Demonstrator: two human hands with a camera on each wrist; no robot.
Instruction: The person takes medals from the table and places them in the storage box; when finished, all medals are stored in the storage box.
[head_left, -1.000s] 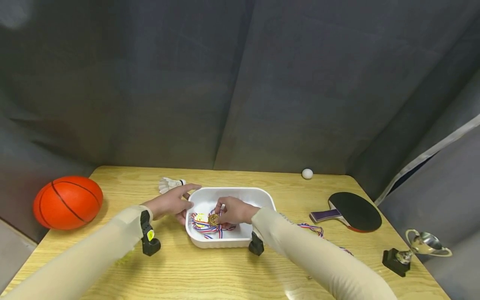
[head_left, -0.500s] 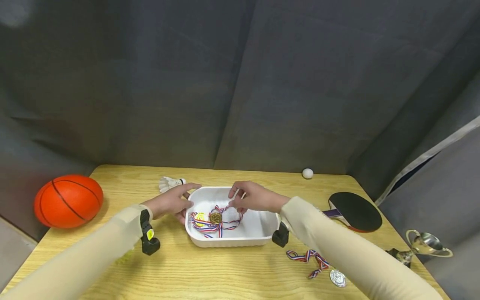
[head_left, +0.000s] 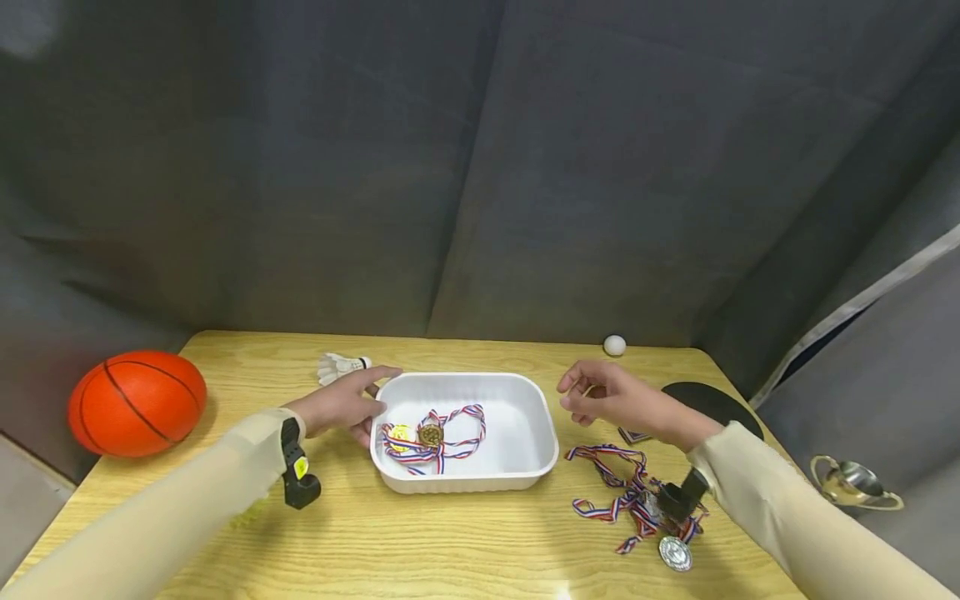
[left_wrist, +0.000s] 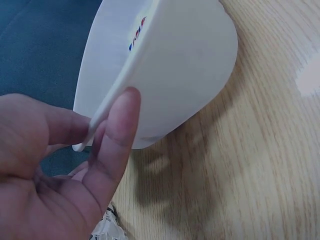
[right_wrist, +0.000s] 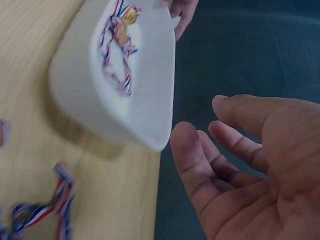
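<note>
Nearest the person, at about five o'clock on the pale wooden table point(head_left: 420, 542), a silver medal point(head_left: 675, 553) lies flat with its tangled red, white and blue striped ribbon point(head_left: 618, 492) trailing up toward the middle of the table. A black wrist mount partly covers that ribbon.

At the centre sits a white rounded-rectangular plastic tray point(head_left: 517, 433). Inside its nine o'clock half lie two gold medals point(head_left: 430, 434) on looped red, white and blue ribbons point(head_left: 457, 429), resting on the tray floor.

The left hand point(head_left: 341, 406) is at the tray's nine o'clock end. In the left wrist view its thumb point(left_wrist: 117, 145) lies against the outside wall and a finger sits over the rim, so the hand grips the tray's edge.

The right hand point(head_left: 611, 397) hovers at three o'clock of the tray, just beside its rim and not touching it. In the right wrist view its fingers point(right_wrist: 235, 140) are loosely bent and spread apart, the palm empty.

Behind the right hand, at three o'clock, part of a black-faced table tennis paddle point(head_left: 712, 400) shows. Further out at four o'clock, at the table's edge, stands a silver trophy cup point(head_left: 851, 485).

At nine o'clock an orange basketball point(head_left: 137, 403) rests beside the table's edge. At eleven o'clock, just beyond the left fingertips, lies a white feathered shuttlecock point(head_left: 339, 367). At one o'clock, by the far edge, sits a small white ball point(head_left: 614, 346). A dark grey cloth backdrop point(head_left: 480, 167) hangs behind it all.
</note>
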